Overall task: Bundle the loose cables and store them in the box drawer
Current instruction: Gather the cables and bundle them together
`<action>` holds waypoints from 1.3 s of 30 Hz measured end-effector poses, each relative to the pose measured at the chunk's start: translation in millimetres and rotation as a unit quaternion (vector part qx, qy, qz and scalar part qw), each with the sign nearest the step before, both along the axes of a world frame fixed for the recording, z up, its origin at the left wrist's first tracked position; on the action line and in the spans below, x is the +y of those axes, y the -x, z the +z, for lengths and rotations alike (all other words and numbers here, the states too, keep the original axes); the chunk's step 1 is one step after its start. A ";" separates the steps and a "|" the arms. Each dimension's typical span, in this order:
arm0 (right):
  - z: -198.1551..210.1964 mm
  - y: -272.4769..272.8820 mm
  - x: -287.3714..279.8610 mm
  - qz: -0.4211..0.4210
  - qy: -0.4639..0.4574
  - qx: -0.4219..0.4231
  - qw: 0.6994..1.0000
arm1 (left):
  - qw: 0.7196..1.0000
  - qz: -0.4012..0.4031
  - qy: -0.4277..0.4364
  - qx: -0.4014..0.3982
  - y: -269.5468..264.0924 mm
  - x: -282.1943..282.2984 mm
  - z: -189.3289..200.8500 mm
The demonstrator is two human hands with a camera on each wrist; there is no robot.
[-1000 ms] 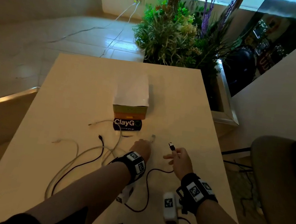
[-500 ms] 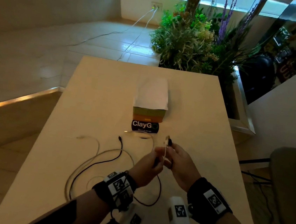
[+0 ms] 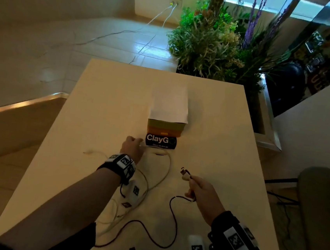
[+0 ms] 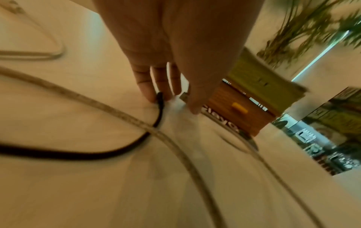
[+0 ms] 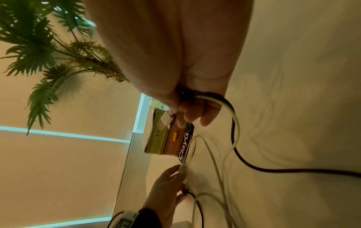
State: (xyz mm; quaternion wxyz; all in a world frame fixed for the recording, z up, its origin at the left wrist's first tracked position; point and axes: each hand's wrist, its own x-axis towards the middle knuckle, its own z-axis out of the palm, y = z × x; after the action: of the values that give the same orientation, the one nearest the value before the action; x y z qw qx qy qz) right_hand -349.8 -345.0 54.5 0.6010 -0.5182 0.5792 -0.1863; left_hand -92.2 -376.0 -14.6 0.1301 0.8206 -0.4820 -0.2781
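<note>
Apart again, left hand (image 3: 132, 148) pinches a white plug by the box (image 3: 164, 128), right hand (image 3: 204, 192) grips two plugs; cables (image 3: 153, 186) unbundled, nothing stored.

one black cable (image 3: 171, 223), two white cables (image 3: 162, 177), one box (image 3: 165, 128)

Head cam looks down; wrist cams close, share box (image 4: 246, 108).

Background clutter only
Green potted plant with purple flower spikes (image 3: 215, 42) behind cream surface (image 3: 105, 102); white wall socket (image 3: 175, 2) beyond tiled floor (image 3: 99, 42).
</note>
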 end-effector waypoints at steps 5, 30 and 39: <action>10.3 1.4 1.9 0.027 0.049 0.014 0.998 | 0.989 -0.121 -0.057 -0.062 -2.6 -16.3 -4.2; 143.9 -86.2 21.2 0.055 0.395 -0.198 0.895 | 0.845 -0.091 0.273 0.450 77.4 98.8 220.4; 134.2 -82.4 37.8 0.122 0.422 -0.196 0.877 | 0.804 0.007 0.326 0.497 72.5 93.1 224.6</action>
State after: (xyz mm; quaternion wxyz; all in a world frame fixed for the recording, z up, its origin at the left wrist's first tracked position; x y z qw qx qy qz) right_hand -267.4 -307.2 188.7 0.4445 -0.7422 0.2479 -0.4361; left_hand -164.7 -283.0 210.0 0.6135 0.4824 -0.4081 -0.4737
